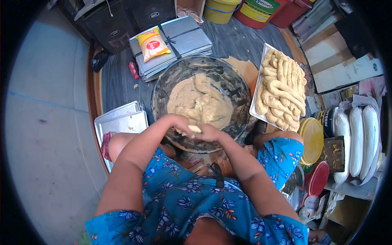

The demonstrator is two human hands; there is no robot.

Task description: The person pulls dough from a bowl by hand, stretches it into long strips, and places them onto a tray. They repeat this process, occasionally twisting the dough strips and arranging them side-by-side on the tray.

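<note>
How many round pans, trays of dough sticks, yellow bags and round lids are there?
Round pan: 1
Tray of dough sticks: 1
Yellow bag: 1
Round lids: 2, a yellow lid and a red lid
Total: 5

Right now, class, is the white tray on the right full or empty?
Full: dough ropes are heaped across the tray from end to end, hiding almost all of its base.

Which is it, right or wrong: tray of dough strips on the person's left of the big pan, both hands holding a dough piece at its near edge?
Wrong on the side: the head view shows the tray of dough strips on the person's right of the big pan. The left hand and right hand do hold a dough piece at its near edge.
</note>
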